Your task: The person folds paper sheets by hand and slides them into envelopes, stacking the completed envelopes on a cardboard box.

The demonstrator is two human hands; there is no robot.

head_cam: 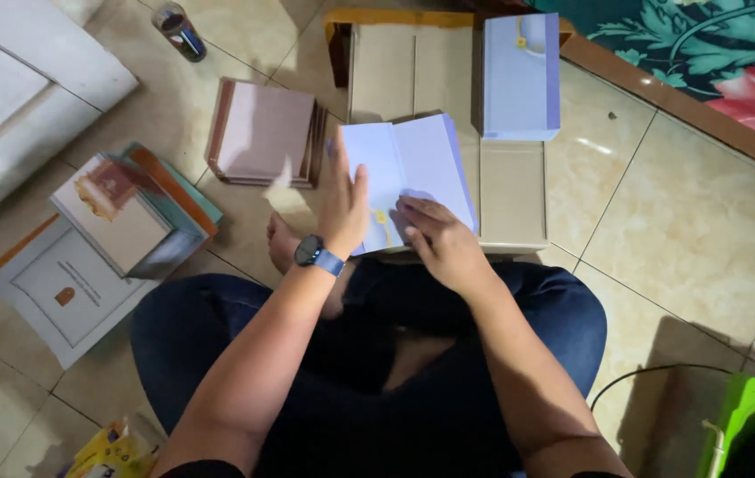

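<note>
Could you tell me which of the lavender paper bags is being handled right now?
The flattened one under both hands; the other, with a yellow tag, lies untouched farther away.
</note>
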